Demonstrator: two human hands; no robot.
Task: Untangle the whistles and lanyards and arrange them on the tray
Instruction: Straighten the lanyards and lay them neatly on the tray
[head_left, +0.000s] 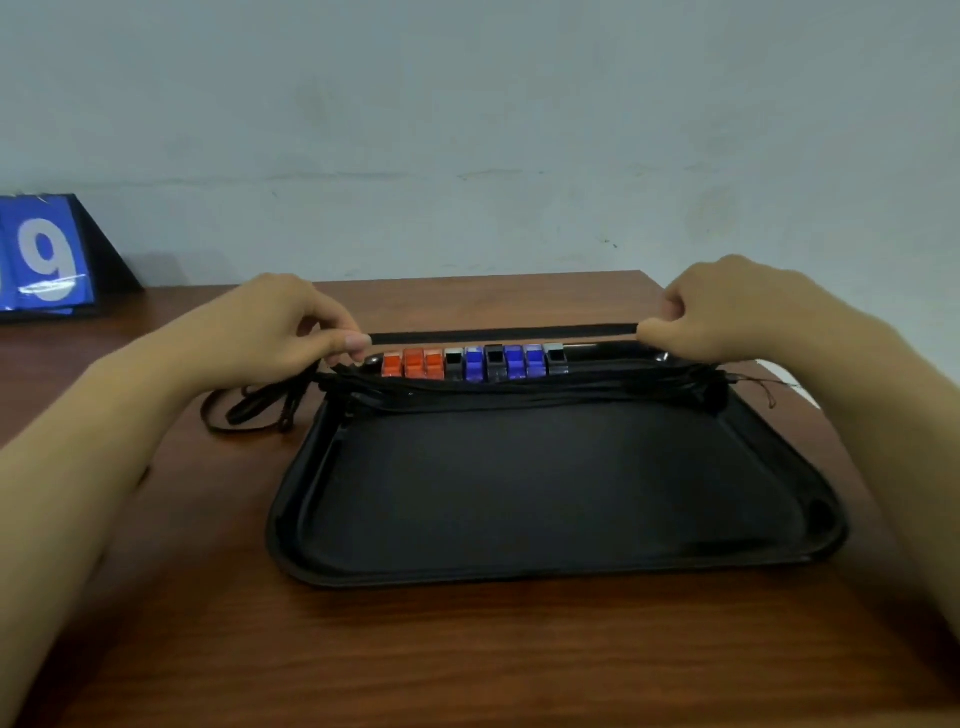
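**Lanyard pulled taut over the whistle row**

Person's at a wooden table (467, 649), both arms out over a black tray (545, 478). L hand (291, 327) pinches one end of a black lanyard (504, 332) btwn thumb & forefinger; R hand (727, 312) is closed on the other end, fingers curled in. Strap runs straight & level btwn the two hands, held just above the tray's far edge.

Under it, along that far edge, sits a row of whistles (472, 362) side by side, touching: three orange at the left, then a black/grey one, a blue, another black, two more blue, a grey at the right end. Just nearer than the row, a bundle of black lanyards (519, 389) lies stretched across the tray from its far-left corner to its far-right corner. Some loose loops (249, 410) spill off the tray's left side onto the table, below the L hand. A few thin cord ends trail past the far-right corner.

At the table's far-left edge stands a blue flip-card (49, 260) w/ a white 9.
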